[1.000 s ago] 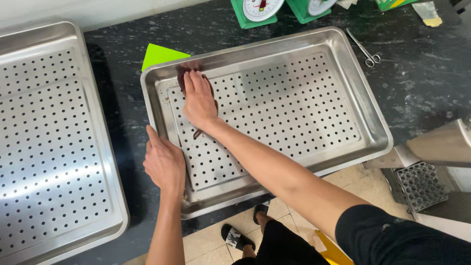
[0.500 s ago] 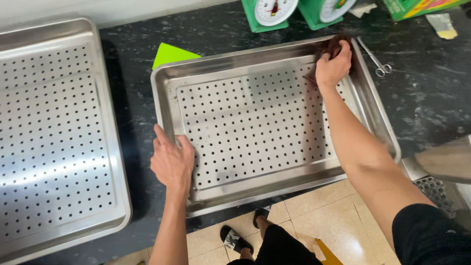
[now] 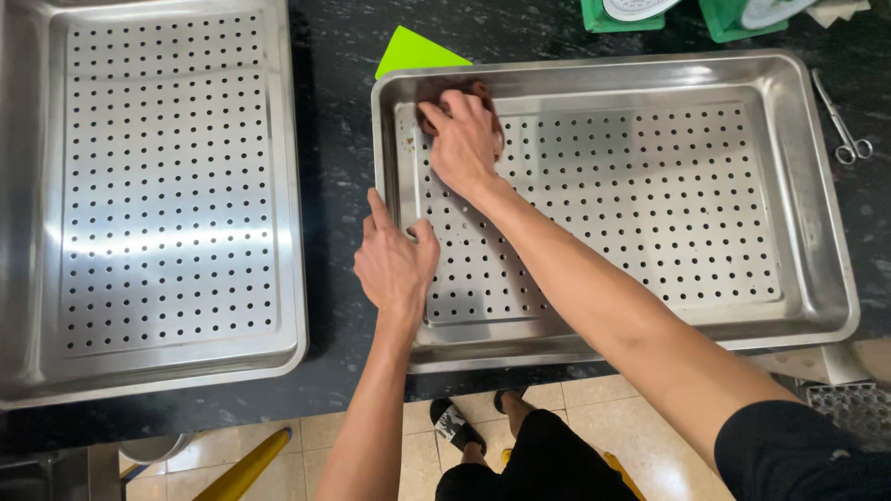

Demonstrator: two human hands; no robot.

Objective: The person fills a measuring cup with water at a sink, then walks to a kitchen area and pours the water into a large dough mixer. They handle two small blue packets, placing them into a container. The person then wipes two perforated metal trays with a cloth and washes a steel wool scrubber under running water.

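Item: perforated stainless steel tray (image 3: 650,195), rectangular, lying on the dark stone counter (image 3: 334,139), long side toward me. My right hand (image 3: 461,139) is closed flat over a dark brown scrubbing pad (image 3: 444,91), pressing it into the far left corner of the tray floor; half a second ago that hand was at the far right corner, a second ago near the left again, so I read the pad as sweeping back and forth along the far edge, with scrubbing still in progress and faint brownish specks left by the left wall. My left hand (image 3: 394,264) rests open, palm down, on the near left rim, fingers spread, holding nothing, as it did before. Also present: a second perforated tray (image 3: 167,186) well apart to the left, a green triangular card (image 3: 413,51) just beyond the corner, scissors (image 3: 845,121) right of the tray, and green scales' bases (image 3: 631,11) at the far edge.
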